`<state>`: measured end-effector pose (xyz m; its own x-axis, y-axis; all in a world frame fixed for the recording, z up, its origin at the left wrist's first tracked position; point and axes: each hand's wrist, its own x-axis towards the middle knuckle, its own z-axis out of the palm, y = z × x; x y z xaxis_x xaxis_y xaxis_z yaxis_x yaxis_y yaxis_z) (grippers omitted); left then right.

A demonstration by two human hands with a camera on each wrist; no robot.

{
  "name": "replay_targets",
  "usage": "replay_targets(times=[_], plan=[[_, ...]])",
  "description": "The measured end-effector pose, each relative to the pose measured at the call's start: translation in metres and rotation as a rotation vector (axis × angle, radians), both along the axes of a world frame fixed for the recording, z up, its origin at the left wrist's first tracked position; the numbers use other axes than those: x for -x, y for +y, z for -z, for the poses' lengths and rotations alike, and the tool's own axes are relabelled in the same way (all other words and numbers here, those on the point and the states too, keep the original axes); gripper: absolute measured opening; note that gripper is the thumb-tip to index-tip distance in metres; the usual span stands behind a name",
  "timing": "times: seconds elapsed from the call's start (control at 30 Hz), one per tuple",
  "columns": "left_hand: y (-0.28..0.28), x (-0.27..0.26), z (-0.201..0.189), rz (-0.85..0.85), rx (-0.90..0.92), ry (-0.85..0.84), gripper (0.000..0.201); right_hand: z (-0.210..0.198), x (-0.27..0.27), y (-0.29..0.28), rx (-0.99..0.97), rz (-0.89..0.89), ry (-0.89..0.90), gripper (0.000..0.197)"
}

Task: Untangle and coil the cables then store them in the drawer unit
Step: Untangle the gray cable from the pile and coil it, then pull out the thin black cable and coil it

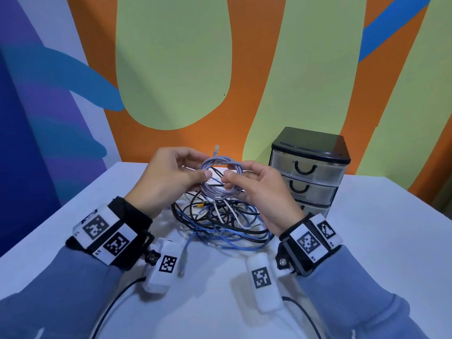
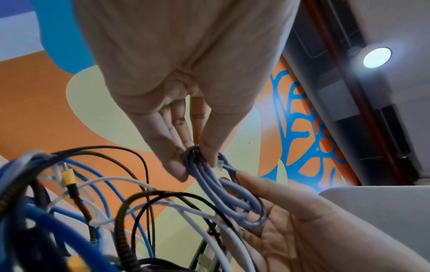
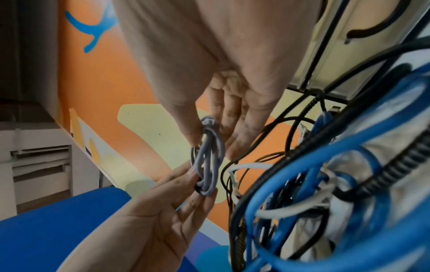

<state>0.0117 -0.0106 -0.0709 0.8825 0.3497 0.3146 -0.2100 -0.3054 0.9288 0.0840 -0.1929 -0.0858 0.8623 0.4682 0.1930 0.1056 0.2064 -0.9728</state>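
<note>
Head view: both hands hold the coil (image 1: 221, 177) above the tangle (image 1: 220, 221) mid-worktop; the left hand (image 1: 168, 177) pinches one side, the right hand (image 1: 259, 189) the other. Best to keep the loops pinched flat while tucking the plug end (image 1: 217, 148) round them, then carry the coil to the drawers (image 1: 308, 172) near the far right corner.

No readable text or number shows anywhere. The wrist bands (image 1: 105, 234) and the white camera housings (image 1: 161, 264) carry only black-and-white square marker patterns; small letters beside them are illegible.
</note>
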Motion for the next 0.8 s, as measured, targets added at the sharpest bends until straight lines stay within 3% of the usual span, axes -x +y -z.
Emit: replay_targets(times=[0.17, 0.33, 0.4, 0.47, 0.6, 0.8], plan=[[0.004, -0.002, 0.000, -0.068, -0.008, -0.049, 0.020, -0.002, -0.002, -0.004, 0.111, 0.038, -0.095, 0.034], [0.027, -0.001, -0.014, -0.219, 0.065, -0.152, 0.018, 0.007, -0.007, -0.009, 0.479, -0.024, -0.351, 0.057], [0.048, -0.002, -0.017, -0.305, 0.138, -0.177, 0.020, 0.013, -0.008, -0.008, 0.569, -0.155, -0.381, 0.053], [0.074, -0.003, -0.018, -0.415, 0.098, -0.165, 0.023, 0.017, -0.013, -0.007, 0.582, -0.183, -0.393, 0.045], [0.124, -0.007, -0.015, -0.574, -0.046, -0.025, 0.021, 0.020, -0.020, -0.004, 0.553, -0.097, -0.413, 0.028], [0.178, -0.019, 0.009, -0.688, -0.296, 0.392, 0.019, 0.028, -0.030, -0.001, 0.479, -0.004, -0.399, 0.017]])
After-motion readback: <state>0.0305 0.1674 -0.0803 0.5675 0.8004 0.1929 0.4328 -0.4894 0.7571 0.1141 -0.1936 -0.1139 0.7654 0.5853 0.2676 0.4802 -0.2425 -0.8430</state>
